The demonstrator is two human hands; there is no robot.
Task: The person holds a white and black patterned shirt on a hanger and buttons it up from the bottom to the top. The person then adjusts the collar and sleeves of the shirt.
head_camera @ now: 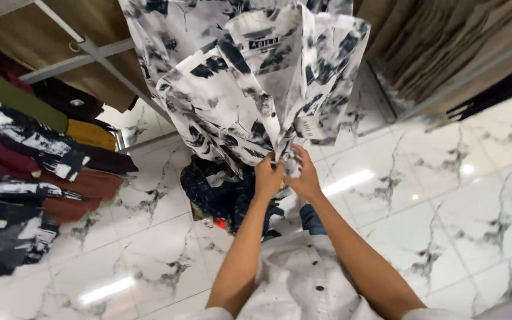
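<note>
A white shirt with black and grey brush-stroke print (250,83) hangs in front of me, its collar and neck label facing me. Both my hands meet at the shirt's front placket, low in the middle. My left hand (268,178) pinches the fabric edge there. My right hand (304,175) grips the opposite edge right beside it. The spot where the fingers meet is partly hidden by the cloth folds.
A rack of hanging shirts (25,154) in green, yellow, maroon, rust and black-white prints fills the left side. A heap of dark blue clothes (220,192) lies on the white marble floor (434,195). Wooden panels (445,41) stand at the back right.
</note>
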